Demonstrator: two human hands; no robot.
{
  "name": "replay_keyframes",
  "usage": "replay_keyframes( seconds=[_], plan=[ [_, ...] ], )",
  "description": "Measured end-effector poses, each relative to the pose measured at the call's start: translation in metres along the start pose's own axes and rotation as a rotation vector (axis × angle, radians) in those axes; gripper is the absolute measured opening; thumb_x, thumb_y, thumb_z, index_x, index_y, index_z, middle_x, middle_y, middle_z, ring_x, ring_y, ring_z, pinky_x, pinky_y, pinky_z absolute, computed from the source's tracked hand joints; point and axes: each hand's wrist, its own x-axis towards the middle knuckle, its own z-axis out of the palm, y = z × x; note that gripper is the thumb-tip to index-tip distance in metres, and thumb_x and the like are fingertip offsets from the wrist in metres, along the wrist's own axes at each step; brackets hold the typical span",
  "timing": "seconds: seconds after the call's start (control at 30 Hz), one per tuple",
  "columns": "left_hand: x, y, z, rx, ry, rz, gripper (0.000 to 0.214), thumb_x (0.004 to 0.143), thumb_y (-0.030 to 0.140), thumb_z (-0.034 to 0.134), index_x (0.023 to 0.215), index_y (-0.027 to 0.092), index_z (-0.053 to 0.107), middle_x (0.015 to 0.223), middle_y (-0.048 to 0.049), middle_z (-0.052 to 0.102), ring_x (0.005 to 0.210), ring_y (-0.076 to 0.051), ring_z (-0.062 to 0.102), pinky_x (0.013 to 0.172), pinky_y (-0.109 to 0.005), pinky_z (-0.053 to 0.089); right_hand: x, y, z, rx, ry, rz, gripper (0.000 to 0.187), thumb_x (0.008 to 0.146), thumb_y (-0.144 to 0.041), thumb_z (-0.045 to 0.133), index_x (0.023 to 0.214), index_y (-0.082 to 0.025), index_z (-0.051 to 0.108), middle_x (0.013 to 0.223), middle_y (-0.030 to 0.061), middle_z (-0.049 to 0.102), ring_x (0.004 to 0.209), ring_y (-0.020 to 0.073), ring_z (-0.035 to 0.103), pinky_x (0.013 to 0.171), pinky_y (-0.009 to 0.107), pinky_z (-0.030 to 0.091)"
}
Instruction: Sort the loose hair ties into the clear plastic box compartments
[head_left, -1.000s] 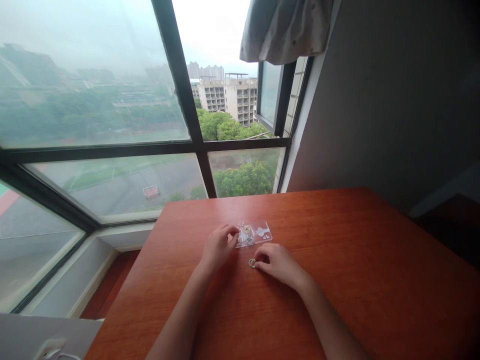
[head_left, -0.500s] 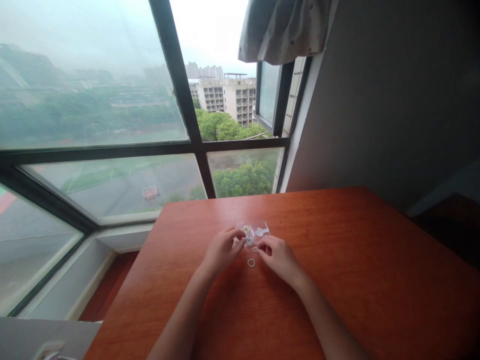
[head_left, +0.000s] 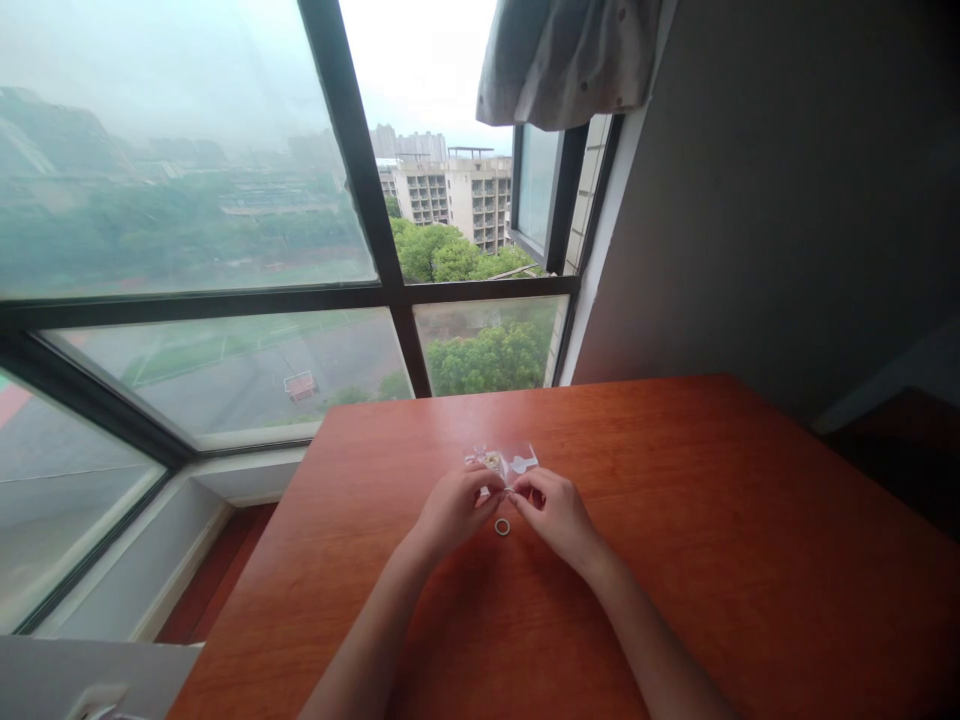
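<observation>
Single head-worn camera, above near edge of table [head_left: 675, 560], faces forward and down toward far edge, window [head_left: 225, 200] and grey wall [head_left: 787, 200] beyond. Wide angle; left hand [head_left: 450, 510] and right hand [head_left: 559, 515] close, mid-frame, forearms entering from bottom.

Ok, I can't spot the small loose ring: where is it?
Head view: the ring lies on the table, mid-frame, just below the gap between the left hand and right hand, nearer the person than the clear packet.

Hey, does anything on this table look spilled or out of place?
One ring lies loose on the table, outside the clear packet that the left hand and right hand touch. Nothing looks spilled or broken.
</observation>
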Motion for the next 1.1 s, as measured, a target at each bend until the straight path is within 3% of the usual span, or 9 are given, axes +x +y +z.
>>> replay_keyframes(
  seconds=[0.17,0.33,0.83,1.1],
  plan=[
    [0.0,-0.006,0.0,0.067,0.117,-0.062,0.011,0.083,0.02,0.054,0.08,0.018,0.064,0.078,-0.0024,0.064,0.064,-0.012,0.053,0.059,-0.022,0.038,0.0,0.003,0.001,-0.033,0.005,0.051,0.008,0.083,-0.022,0.06,0.088,-0.021,0.067,0.077,0.001,0.066,0.064,0.0148,0.057,0.061,0.025,0.042],
    [-0.001,-0.013,0.001,0.122,0.199,-0.14,0.012,0.084,0.022,0.053,0.08,0.019,0.064,0.078,-0.0012,0.065,0.064,-0.012,0.053,0.061,-0.023,0.038,-0.002,0.004,0.001,-0.08,-0.04,0.049,0.008,0.082,-0.018,0.06,0.084,-0.021,0.067,0.079,0.001,0.067,0.069,0.0155,0.059,0.065,0.025,0.043],
    [-0.001,-0.014,0.002,0.152,0.206,-0.15,0.014,0.085,0.023,0.051,0.081,0.02,0.064,0.082,-0.0013,0.066,0.065,-0.013,0.054,0.062,-0.023,0.039,-0.005,0.001,0.001,-0.113,-0.158,0.023,0.01,0.081,-0.015,0.059,0.08,-0.021,0.067,0.079,0.0002,0.068,0.071,0.0154,0.059,0.068,0.024,0.043],
    [-0.002,-0.02,-0.002,0.151,0.227,-0.163,0.013,0.084,0.022,0.052,0.086,0.021,0.065,0.081,-0.0006,0.066,0.066,-0.013,0.054,0.062,-0.024,0.039,-0.008,0.0,0.003,-0.131,-0.242,0.029,0.003,0.077,-0.024,0.07,0.077,-0.022,0.067,0.075,-0.0017,0.066,0.069,0.0142,0.057,0.065,0.023,0.04]
  ],
)
